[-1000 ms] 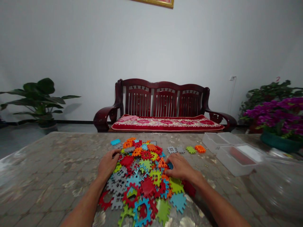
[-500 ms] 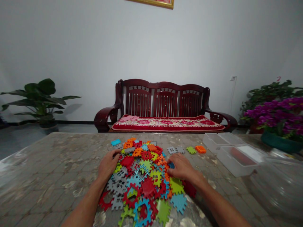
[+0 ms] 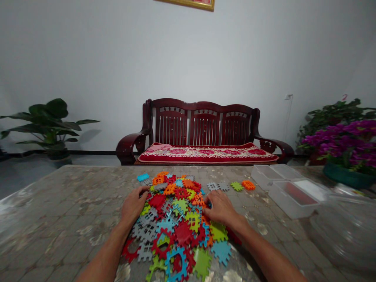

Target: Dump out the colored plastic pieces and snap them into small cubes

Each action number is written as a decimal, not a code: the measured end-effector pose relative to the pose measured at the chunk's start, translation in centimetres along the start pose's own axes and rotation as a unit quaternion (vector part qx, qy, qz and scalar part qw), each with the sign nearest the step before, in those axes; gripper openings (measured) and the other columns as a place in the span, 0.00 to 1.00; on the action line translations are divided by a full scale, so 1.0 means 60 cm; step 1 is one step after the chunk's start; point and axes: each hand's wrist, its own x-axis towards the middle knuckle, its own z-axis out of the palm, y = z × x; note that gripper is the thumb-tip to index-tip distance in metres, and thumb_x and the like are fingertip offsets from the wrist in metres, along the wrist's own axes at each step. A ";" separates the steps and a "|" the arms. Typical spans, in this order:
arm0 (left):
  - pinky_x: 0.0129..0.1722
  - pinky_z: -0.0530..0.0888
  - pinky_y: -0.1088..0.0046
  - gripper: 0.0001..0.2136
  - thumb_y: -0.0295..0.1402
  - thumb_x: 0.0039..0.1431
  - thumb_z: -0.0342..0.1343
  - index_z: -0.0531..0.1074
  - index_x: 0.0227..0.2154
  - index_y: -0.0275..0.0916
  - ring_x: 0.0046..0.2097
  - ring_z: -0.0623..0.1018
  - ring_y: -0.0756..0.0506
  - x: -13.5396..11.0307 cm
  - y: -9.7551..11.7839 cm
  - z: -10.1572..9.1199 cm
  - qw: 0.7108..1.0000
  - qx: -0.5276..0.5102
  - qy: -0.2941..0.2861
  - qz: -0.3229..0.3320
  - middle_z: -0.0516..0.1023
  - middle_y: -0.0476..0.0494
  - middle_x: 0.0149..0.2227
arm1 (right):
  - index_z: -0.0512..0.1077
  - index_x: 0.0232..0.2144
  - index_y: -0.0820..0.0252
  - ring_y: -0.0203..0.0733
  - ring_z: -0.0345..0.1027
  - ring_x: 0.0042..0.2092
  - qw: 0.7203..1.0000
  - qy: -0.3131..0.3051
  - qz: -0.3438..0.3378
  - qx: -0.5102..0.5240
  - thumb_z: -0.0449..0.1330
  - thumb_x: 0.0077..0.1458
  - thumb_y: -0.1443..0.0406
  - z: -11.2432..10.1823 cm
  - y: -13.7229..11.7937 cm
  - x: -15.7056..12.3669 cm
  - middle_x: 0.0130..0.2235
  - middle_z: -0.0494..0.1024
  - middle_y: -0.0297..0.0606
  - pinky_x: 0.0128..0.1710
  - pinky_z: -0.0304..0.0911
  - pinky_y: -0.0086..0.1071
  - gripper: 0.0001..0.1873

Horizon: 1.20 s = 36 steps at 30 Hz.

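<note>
A heap of interlocking plastic building tiles (image 3: 183, 233) in red, blue, green, orange and grey lies on the table. My left hand (image 3: 133, 204) rests against the heap's left side, its fingers loosely bent and apart, with nothing visible in them. On the opposite side, my right hand (image 3: 220, 206) touches the tiles with thumb and forefinger spread; its other fingers are partly hidden. Beneath my right wrist lie a green tile (image 3: 219, 231) and part of a dark red one. A light blue tile (image 3: 221, 252) sits at the heap's lower right.
Beyond my right hand, a grey tile (image 3: 223, 187), a green tile (image 3: 236, 186) and an orange tile (image 3: 248, 185) lie in a row. Clear plastic boxes (image 3: 289, 207) and a transparent domed container (image 3: 346, 227) stand right, near a purple-flowered pot (image 3: 349, 174). A wooden bench (image 3: 205, 125) stands behind.
My right hand has shifted slightly left over the heap's edge, covering the blue tile seen beside its fingers before. My left hand stays nearly in place.
</note>
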 end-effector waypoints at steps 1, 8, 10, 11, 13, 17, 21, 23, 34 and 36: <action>0.53 0.75 0.62 0.17 0.35 0.63 0.48 0.80 0.47 0.40 0.49 0.81 0.40 0.000 0.001 -0.001 1.000 -0.001 -0.003 -0.002 0.84 0.41 0.48 | 0.79 0.36 0.56 0.50 0.68 0.49 1.000 -0.003 0.001 0.007 0.64 0.49 0.60 0.000 0.001 0.001 0.43 0.80 0.42 0.47 0.59 0.36 0.11; 0.54 0.74 0.61 0.18 0.35 0.63 0.47 0.80 0.48 0.39 0.50 0.80 0.40 0.001 -0.004 0.001 1.000 -0.002 -0.006 0.000 0.83 0.39 0.50 | 0.77 0.33 0.55 0.46 0.70 0.45 0.995 0.006 0.023 0.101 0.66 0.46 0.62 0.002 0.013 0.008 0.39 0.82 0.35 0.44 0.60 0.34 0.09; 0.54 0.74 0.61 0.18 0.35 0.64 0.47 0.79 0.48 0.39 0.50 0.80 0.40 0.002 -0.006 0.003 1.000 -0.001 -0.010 -0.001 0.83 0.40 0.50 | 0.77 0.32 0.55 0.44 0.72 0.42 0.988 0.012 0.025 0.151 0.66 0.45 0.62 0.006 0.018 0.012 0.36 0.82 0.33 0.42 0.61 0.32 0.08; 0.54 0.74 0.61 0.18 0.35 0.64 0.47 0.79 0.48 0.39 0.50 0.80 0.40 0.002 -0.006 0.003 1.000 -0.002 -0.010 -0.001 0.83 0.40 0.50 | 0.76 0.31 0.56 0.42 0.72 0.40 0.982 0.015 0.026 0.184 0.65 0.45 0.63 0.009 0.021 0.016 0.34 0.81 0.32 0.40 0.61 0.32 0.07; 0.55 0.74 0.62 0.17 0.35 0.63 0.48 0.80 0.48 0.40 0.50 0.80 0.40 0.003 -0.007 0.003 1.000 -0.007 -0.010 0.001 0.83 0.41 0.49 | 0.75 0.29 0.57 0.39 0.71 0.34 0.965 0.011 0.024 0.261 0.64 0.45 0.64 0.012 0.029 0.024 0.30 0.80 0.31 0.36 0.62 0.30 0.06; 0.55 0.74 0.62 0.17 0.35 0.63 0.48 0.80 0.47 0.40 0.50 0.80 0.40 0.003 -0.006 0.003 1.000 -0.007 -0.008 0.001 0.84 0.42 0.49 | 0.74 0.31 0.58 0.36 0.69 0.30 0.915 0.026 0.008 0.403 0.64 0.43 0.63 0.001 0.060 0.041 0.28 0.77 0.31 0.31 0.63 0.28 0.09; 0.55 0.74 0.62 0.18 0.34 0.63 0.47 0.79 0.48 0.38 0.51 0.80 0.40 0.004 -0.005 0.002 1.000 0.003 -0.013 -0.001 0.83 0.39 0.50 | 0.74 0.29 0.58 0.36 0.67 0.28 0.894 0.060 0.005 0.444 0.64 0.39 0.62 -0.025 0.098 0.049 0.26 0.76 0.31 0.30 0.62 0.29 0.11; 0.55 0.74 0.62 0.19 0.34 0.63 0.47 0.79 0.48 0.38 0.51 0.80 0.40 0.004 -0.005 0.002 1.000 0.005 -0.015 0.000 0.83 0.40 0.50 | 0.74 0.28 0.58 0.36 0.66 0.27 0.893 0.059 0.016 0.447 0.64 0.38 0.62 -0.033 0.116 0.048 0.25 0.76 0.31 0.29 0.61 0.29 0.10; 0.53 0.75 0.62 0.17 0.34 0.62 0.49 0.80 0.47 0.40 0.50 0.81 0.39 0.002 -0.003 -0.001 1.000 0.000 -0.002 -0.005 0.84 0.42 0.48 | 0.81 0.35 0.58 0.44 0.72 0.41 0.973 -0.027 -0.018 0.228 0.65 0.45 0.62 -0.020 0.107 0.027 0.37 0.82 0.38 0.44 0.64 0.36 0.13; 0.52 0.75 0.63 0.17 0.34 0.62 0.49 0.80 0.46 0.40 0.49 0.81 0.40 0.002 -0.003 -0.001 1.000 0.001 -0.002 -0.001 0.84 0.42 0.48 | 0.82 0.40 0.56 0.50 0.70 0.49 0.988 -0.037 -0.060 0.135 0.68 0.46 0.59 -0.026 0.081 0.017 0.44 0.82 0.40 0.51 0.62 0.40 0.17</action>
